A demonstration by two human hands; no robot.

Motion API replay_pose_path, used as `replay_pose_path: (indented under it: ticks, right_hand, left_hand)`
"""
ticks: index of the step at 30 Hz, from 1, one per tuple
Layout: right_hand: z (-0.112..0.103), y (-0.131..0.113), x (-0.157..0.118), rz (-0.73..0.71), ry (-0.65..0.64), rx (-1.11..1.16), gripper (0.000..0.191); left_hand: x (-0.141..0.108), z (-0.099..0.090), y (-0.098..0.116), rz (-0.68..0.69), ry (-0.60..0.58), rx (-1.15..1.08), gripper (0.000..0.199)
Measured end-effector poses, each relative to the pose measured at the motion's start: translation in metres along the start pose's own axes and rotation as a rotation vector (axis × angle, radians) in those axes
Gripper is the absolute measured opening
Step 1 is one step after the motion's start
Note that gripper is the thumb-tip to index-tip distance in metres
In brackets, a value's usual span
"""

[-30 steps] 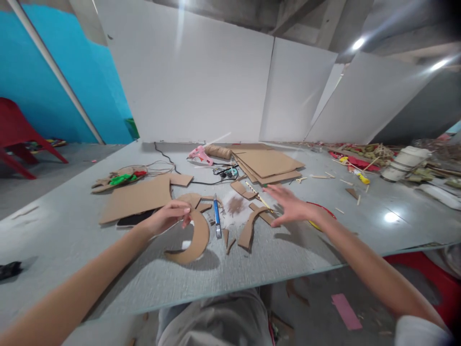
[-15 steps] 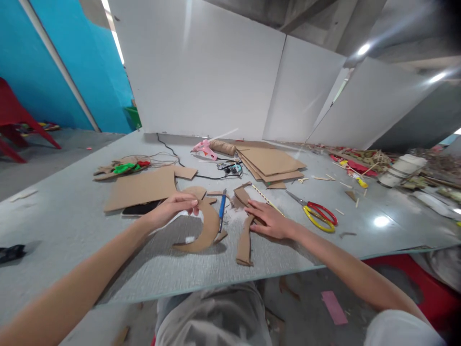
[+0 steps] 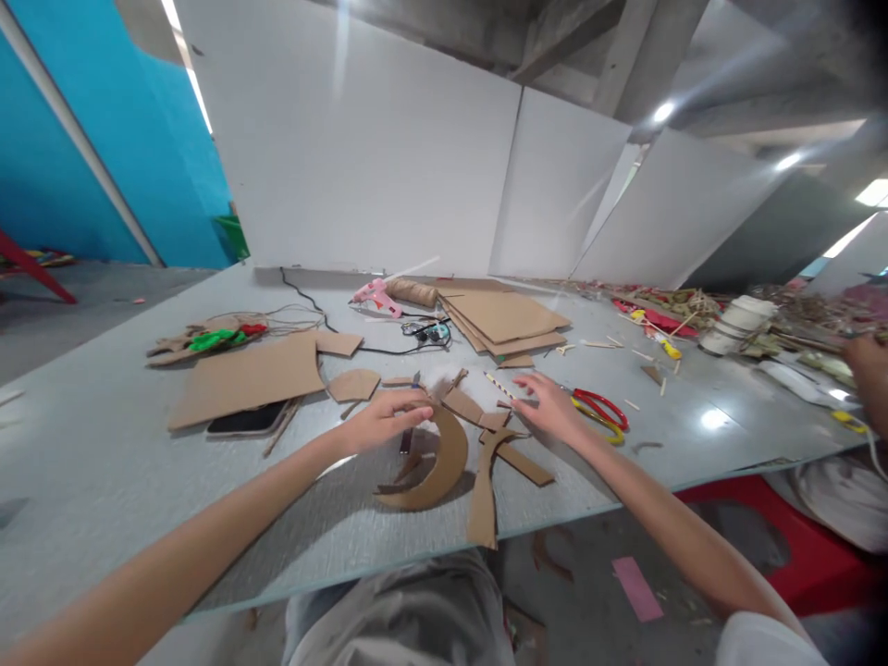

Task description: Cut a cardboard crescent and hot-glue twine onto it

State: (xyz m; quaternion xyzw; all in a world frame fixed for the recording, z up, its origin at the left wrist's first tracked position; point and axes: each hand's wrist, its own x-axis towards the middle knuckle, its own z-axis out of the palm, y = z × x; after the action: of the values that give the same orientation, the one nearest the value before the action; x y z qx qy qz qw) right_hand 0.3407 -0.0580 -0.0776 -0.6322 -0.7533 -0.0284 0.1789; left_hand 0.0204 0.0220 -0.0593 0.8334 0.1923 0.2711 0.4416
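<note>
A crescent-shaped piece of cardboard (image 3: 454,462) hangs from my left hand (image 3: 392,418), whose fingers are closed on its upper end. Beneath that hand lies a craft knife (image 3: 405,442), partly covered. My right hand (image 3: 548,407) is over the table with its fingers apart, beside a striped thin stick (image 3: 498,385); its palm hides the rest of the stick. Between the hands lie cut cardboard scraps, including a curved strip (image 3: 484,499) near the table edge and a straight strip (image 3: 527,462). Scissors (image 3: 602,407) with red and yellow handles lie just past my right hand.
A phone (image 3: 246,421) sits partly under a cardboard sheet (image 3: 242,375) on the left. Farther back are a pink glue gun (image 3: 378,296), a twine roll (image 3: 414,292) and stacked cardboard (image 3: 510,314). Another person's hand (image 3: 867,375) shows at far right, beyond a white cylinder (image 3: 739,326).
My left hand has carried the crescent rightward, over the craft knife. My right hand has lifted off the cardboard scraps and moved to the striped stick. The scraps have shifted and spread.
</note>
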Motion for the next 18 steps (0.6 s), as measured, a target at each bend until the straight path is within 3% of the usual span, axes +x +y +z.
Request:
replay_pose_path:
  ticks: [3, 6, 9, 13, 15, 18]
  right_hand:
    - [-0.004, 0.018, 0.006, 0.044, -0.024, -0.044, 0.025]
    - [-0.005, 0.022, 0.021, 0.038, -0.001, -0.057, 0.029]
    - [0.004, 0.005, 0.049, -0.068, -0.013, -0.008, 0.036]
    - [0.026, -0.03, 0.083, -0.268, -0.141, 0.105, 0.045]
    - [0.032, -0.041, 0.082, -0.34, -0.208, 0.147, 0.046]
    - [0.025, -0.041, 0.047, -0.434, -0.287, 0.19, 0.046]
  left_hand:
    - [-0.016, -0.019, -0.004, -0.066, 0.051, -0.033, 0.035]
    - [-0.028, -0.036, -0.012, -0.173, 0.204, -0.137, 0.038]
    - [-0.031, -0.043, -0.022, -0.217, 0.296, -0.207, 0.044]
    - [-0.034, -0.042, -0.032, -0.264, 0.354, -0.284, 0.047]
    - [-0.038, -0.041, -0.032, -0.27, 0.361, -0.307, 0.046]
    - [-0.045, -0.043, -0.027, -0.258, 0.378, -0.348, 0.045]
